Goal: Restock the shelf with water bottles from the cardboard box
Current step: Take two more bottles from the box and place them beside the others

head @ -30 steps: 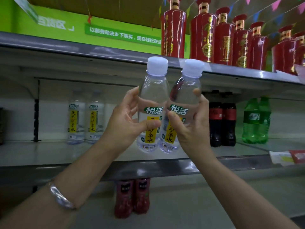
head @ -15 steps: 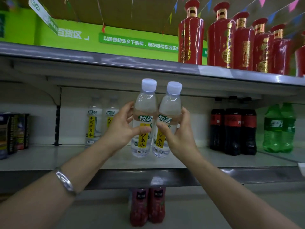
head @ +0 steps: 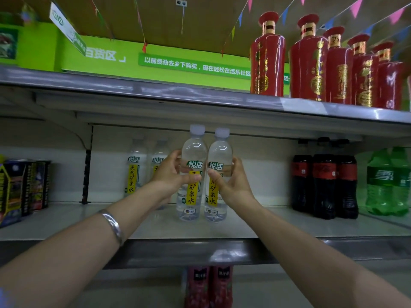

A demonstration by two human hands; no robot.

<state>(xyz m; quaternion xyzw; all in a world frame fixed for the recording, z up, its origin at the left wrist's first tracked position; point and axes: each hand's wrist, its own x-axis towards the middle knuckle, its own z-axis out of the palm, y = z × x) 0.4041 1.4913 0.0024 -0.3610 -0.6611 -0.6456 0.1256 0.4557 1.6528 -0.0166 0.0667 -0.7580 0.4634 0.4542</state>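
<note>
Water bottles stood on the middle shelf point(head: 66, 221), every one upright with its long axis vertical and its cap pointing to 12 o'clock. Going from the left, dark cans point(head: 29, 185) sat at the shelf's 9 o'clock end. Next came two stocked water bottles point(head: 135, 167) at the back, labels facing out. The left hand point(head: 171, 176), a silver bracelet point(head: 113, 225) on its wrist, had its grip curled round the left held bottle point(head: 192, 174), thumb across the yellow label and fingers wrapped behind. Just beside it, touching or nearly so, stood the right held bottle point(head: 219, 174), gripped the same way by the right hand point(head: 233, 185), thumb pressing the front. Both bottle bases sat at or just above the shelf surface; I could not tell which. Toward 3 o'clock stood dark cola bottles point(head: 324, 181), then green soda bottles point(head: 387, 183). Red liquor bottles point(head: 309, 63) lined the upper shelf at 1 o'clock, and red juice bottles point(head: 209, 287) stood below at 6 o'clock.
</note>
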